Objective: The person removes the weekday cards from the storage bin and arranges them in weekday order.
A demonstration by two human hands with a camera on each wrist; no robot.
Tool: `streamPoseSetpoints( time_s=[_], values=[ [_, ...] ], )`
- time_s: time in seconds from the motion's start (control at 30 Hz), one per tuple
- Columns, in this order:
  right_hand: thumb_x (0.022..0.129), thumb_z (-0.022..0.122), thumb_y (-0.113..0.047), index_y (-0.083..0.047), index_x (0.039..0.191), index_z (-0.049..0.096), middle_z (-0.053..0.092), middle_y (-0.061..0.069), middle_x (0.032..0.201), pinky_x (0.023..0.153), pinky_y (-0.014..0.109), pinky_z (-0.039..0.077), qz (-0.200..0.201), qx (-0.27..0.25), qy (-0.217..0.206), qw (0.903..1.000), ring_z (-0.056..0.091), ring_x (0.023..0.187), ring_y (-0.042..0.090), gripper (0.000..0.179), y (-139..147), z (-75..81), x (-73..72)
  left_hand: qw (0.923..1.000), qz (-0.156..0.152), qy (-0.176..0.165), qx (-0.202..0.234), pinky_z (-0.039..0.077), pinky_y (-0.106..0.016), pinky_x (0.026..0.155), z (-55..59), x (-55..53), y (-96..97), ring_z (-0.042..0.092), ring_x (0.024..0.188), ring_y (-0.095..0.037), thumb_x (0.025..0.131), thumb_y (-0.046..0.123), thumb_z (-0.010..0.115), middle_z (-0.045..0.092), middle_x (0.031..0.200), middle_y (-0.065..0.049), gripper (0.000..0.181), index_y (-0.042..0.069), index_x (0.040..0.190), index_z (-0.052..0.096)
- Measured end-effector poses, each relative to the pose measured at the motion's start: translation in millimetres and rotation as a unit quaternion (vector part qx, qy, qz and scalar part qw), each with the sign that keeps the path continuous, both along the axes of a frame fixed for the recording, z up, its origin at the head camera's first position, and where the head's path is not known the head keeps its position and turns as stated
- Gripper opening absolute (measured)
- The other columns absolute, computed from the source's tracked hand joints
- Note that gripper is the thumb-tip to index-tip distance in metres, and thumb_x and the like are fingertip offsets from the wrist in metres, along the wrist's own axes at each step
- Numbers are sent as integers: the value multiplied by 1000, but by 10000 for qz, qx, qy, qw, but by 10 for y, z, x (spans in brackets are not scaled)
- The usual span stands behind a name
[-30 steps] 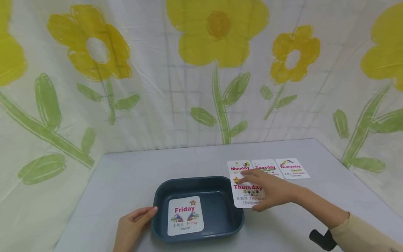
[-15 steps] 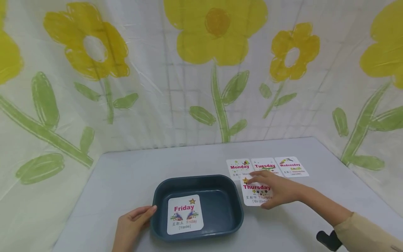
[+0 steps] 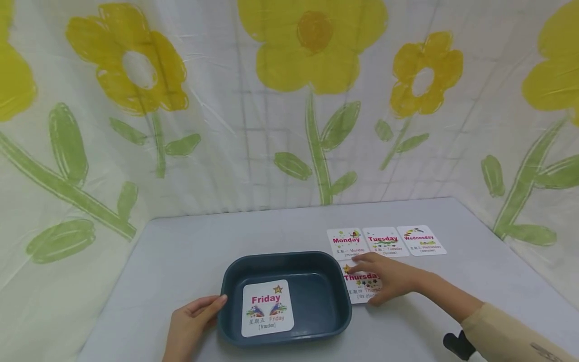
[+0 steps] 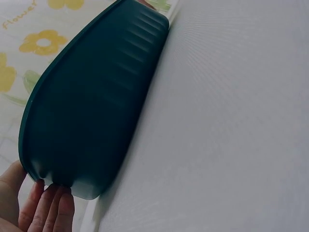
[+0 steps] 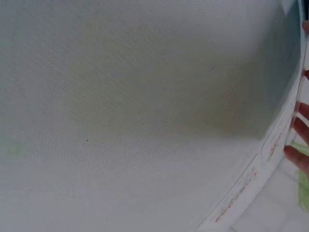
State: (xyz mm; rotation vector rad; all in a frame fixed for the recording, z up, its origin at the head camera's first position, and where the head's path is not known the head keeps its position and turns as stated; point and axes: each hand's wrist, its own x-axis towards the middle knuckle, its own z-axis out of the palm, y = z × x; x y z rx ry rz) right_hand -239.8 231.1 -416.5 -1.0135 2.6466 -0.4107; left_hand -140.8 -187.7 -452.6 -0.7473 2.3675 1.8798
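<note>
My left hand (image 3: 192, 324) grips the left end of a dark blue-green tray (image 3: 282, 340), thumb at the rim and fingers against the outer wall, as the left wrist view shows. Inside the tray lies a white "Friday" card (image 3: 267, 308). To the right of the tray, my right hand (image 3: 393, 276) spans a "Thursday" card (image 3: 357, 284) from its top to its bottom edge, holding it low at the table. The hand covers the card's right side. Only fingertips (image 5: 298, 157) show at the edge of the right wrist view.
Behind the Thursday card, "Monday" (image 3: 347, 243), "Tuesday" (image 3: 384, 240) and "Wednesday" (image 3: 421, 240) cards lie in a row on the pale table (image 3: 194, 256). A flower-print curtain (image 3: 217, 151) surrounds the table's back and sides. A black object (image 3: 459, 346) shows beside the right sleeve.
The right hand has carried the Thursday card from over the tray's right rim, then right, and down to the table in front of the Monday card. The left hand stays at the tray.
</note>
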Motion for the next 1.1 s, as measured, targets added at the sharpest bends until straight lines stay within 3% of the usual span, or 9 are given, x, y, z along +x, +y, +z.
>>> streamPoseSetpoints(
  time_s=[0.5,1.1],
  values=[
    [64,81,-38,-28,121,58,44,9,137,96,56,40,15,330,-30,9995,39,126,34,63,-41,-7,-100,10000,-13,83,32,56,-31,75,-8,-2,-11,67,86,-17,68,52,75,70,96,-11,68,-2,108,64],
    [63,82,-37,-32,121,57,42,8,138,95,56,41,-34,235,-209,9995,37,127,34,64,-26,-47,-120,10000,-37,7,27,56,-33,76,3,4,-13,67,86,-18,67,54,75,70,95,-12,70,-3,107,64]
  ],
)
